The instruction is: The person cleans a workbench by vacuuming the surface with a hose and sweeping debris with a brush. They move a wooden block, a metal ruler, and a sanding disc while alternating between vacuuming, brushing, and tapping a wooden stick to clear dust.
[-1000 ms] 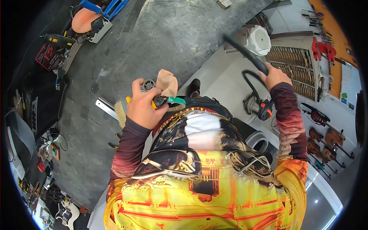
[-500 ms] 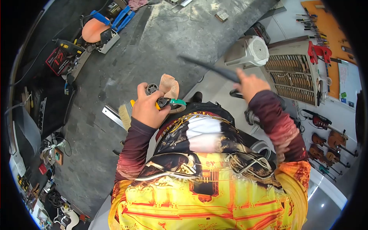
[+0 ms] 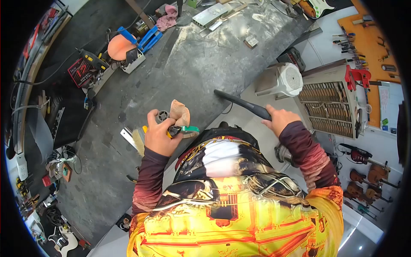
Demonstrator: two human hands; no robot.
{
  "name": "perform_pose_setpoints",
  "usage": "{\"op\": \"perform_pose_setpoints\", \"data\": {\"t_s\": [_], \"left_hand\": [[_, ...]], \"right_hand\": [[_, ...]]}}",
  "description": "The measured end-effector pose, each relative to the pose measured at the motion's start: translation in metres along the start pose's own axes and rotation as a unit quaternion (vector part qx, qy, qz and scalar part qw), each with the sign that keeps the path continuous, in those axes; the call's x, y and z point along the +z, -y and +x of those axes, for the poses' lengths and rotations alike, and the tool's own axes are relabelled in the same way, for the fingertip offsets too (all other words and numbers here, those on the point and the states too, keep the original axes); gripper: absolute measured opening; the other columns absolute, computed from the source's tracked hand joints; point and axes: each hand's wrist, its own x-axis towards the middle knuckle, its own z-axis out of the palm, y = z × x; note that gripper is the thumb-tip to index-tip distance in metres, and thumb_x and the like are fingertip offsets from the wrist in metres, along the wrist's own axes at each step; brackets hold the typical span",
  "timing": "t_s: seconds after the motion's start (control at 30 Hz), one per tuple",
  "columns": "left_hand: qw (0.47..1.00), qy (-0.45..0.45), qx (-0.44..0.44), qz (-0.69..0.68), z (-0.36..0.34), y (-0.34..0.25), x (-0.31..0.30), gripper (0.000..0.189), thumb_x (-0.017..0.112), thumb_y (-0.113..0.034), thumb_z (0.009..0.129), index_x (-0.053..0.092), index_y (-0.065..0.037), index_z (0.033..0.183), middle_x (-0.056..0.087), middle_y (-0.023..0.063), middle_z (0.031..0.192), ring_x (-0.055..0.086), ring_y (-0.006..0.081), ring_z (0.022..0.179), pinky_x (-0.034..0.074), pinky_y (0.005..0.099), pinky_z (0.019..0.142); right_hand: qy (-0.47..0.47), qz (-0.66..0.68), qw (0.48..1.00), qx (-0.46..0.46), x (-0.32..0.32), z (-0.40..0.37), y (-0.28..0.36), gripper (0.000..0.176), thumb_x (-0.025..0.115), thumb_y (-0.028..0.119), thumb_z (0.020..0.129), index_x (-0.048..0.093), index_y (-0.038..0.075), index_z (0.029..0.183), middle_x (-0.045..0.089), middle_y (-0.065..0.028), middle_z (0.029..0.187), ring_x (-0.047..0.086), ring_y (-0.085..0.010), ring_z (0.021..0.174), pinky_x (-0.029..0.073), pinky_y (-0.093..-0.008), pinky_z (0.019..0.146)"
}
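My left hand (image 3: pixel 160 136) is closed around a cluster of small items over the bench edge. Among them are a curled piece of tan sandpaper (image 3: pixel 179 113), a dark round piece like a small wheel or spool (image 3: pixel 162 115), and a green-edged ring like a tape roll (image 3: pixel 190 129). Yellow and black parts show between the fingers; how they join is hidden. My right hand (image 3: pixel 280 119) grips a long black vacuum tube (image 3: pixel 244 105), which slants toward the bench's right edge. A pale-bristled brush (image 3: pixel 138 141) and a metal ruler (image 3: pixel 128 135) lie beside my left hand.
The dark workbench (image 3: pixel 98 171) carries a blue-handled tool (image 3: pixel 150 38), a peach-coloured rounded object (image 3: pixel 121 47) and a small block (image 3: pixel 251 41). Right of it stand a white stool (image 3: pixel 289 79) and a rack of files (image 3: pixel 327 100). Guitars (image 3: pixel 376 171) hang at far right.
The black tube's end has swung down and right, closer to the bench edge, with my right hand still on it. My left hand keeps its items. The head view has shifted.
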Motion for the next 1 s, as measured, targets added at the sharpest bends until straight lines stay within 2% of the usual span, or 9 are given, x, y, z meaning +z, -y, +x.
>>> {"op": "perform_pose_setpoints", "data": {"t_s": [0.07,0.23,0.4,0.47,0.57,0.7,0.77,0.83,1.0], "left_hand": [[0.999,0.010,-0.027,-0.021,0.001,-0.013,0.004,0.028,0.073,-0.011,0.059,0.065,-0.009,0.085,0.051,0.0236,0.113,0.058,0.0391,0.101,0.051,0.0421,0.072],[0.999,0.028,-0.039,0.014,0.019,-0.039,0.021,0.029,0.074,-0.011,0.059,0.065,-0.009,0.086,0.049,0.0236,0.115,0.059,0.0395,0.097,0.051,0.0429,0.070],[0.994,-0.020,-0.080,0.066,0.039,-0.078,0.061,0.030,0.073,-0.009,0.059,0.064,-0.008,0.087,0.046,0.0233,0.119,0.061,0.0408,0.093,0.051,0.0436,0.071],[0.990,-0.033,-0.118,0.076,0.056,-0.104,0.078,0.030,0.074,-0.011,0.059,0.065,-0.010,0.087,0.048,0.0234,0.118,0.061,0.0407,0.093,0.052,0.0436,0.071],[0.986,-0.068,-0.121,0.091,0.076,-0.127,0.107,0.030,0.075,-0.013,0.059,0.066,-0.012,0.087,0.048,0.0237,0.118,0.061,0.0408,0.093,0.052,0.0436,0.070],[0.982,-0.073,-0.140,0.104,0.091,-0.168,0.119,0.030,0.075,-0.013,0.059,0.066,-0.011,0.088,0.047,0.0231,0.119,0.062,0.0395,0.090,0.052,0.0433,0.069],[0.976,-0.089,-0.175,0.092,0.094,-0.176,0.123,0.029,0.075,-0.012,0.059,0.066,-0.011,0.087,0.047,0.0230,0.118,0.062,0.0388,0.090,0.052,0.0435,0.068],[0.973,-0.092,-0.182,0.105,0.092,-0.178,0.126,0.029,0.074,-0.012,0.060,0.066,-0.012,0.088,0.047,0.0230,0.117,0.062,0.0388,0.089,0.052,0.0432,0.067],[0.976,-0.083,-0.178,0.093,0.108,-0.162,0.120,0.029,0.074,-0.013,0.061,0.066,-0.011,0.089,0.047,0.0230,0.118,0.063,0.0386,0.086,0.053,0.0424,0.068]], "right_hand": [[-0.017,0.012,1.000,0.005,-0.008,0.020,-0.028,0.046,0.062,0.046,0.085,0.053,0.014,0.117,0.069,-0.0173,0.093,0.067,-0.0361,0.088,0.053,-0.0464,0.075],[-0.097,0.023,0.993,0.063,-0.028,0.116,-0.122,0.043,0.062,0.043,0.086,0.057,0.012,0.115,0.067,-0.0154,0.102,0.065,-0.0330,0.096,0.051,-0.0452,0.082],[-0.128,-0.017,0.992,0.010,-0.060,0.197,-0.179,0.039,0.065,0.039,0.084,0.058,0.013,0.112,0.067,-0.0170,0.100,0.064,-0.0361,0.095,0.051,-0.0457,0.082],[-0.066,-0.061,0.995,-0.041,-0.096,0.209,-0.170,0.032,0.059,0.030,0.088,0.063,0.008,0.111,0.066,-0.0155,0.110,0.064,-0.0335,0.103,0.051,-0.0431,0.086],[-0.111,-0.113,0.984,-0.087,-0.105,0.225,-0.174,0.028,0.053,0.017,0.088,0.064,0.008,0.111,0.068,-0.0119,0.109,0.066,-0.0288,0.101,0.053,-0.0400,0.082],[-0.081,-0.178,0.967,-0.163,-0.132,0.247,-0.184,0.027,0.054,0.017,0.087,0.065,0.007,0.109,0.070,-0.0102,0.104,0.068,-0.0271,0.097,0.054,-0.0394,0.078],[-0.152,-0.196,0.946,-0.210,-0.123,0.250,-0.192,0.022,0.050,0.015,0.088,0.059,0.007,0.106,0.070,-0.0121,0.089,0.069,-0.0307,0.083,0.055,-0.0418,0.069],[-0.132,-0.209,0.939,-0.241,-0.119,0.238,-0.193,0.022,0.058,0.020,0.085,0.058,0.006,0.102,0.070,-0.0122,0.087,0.070,-0.0307,0.081,0.054,-0.0416,0.067],[-0.124,-0.142,0.963,-0.195,-0.135,0.236,-0.200,0.034,0.067,0.030,0.082,0.057,0.008,0.106,0.069,-0.0143,0.086,0.069,-0.0321,0.082,0.054,-0.0431,0.068]]}}
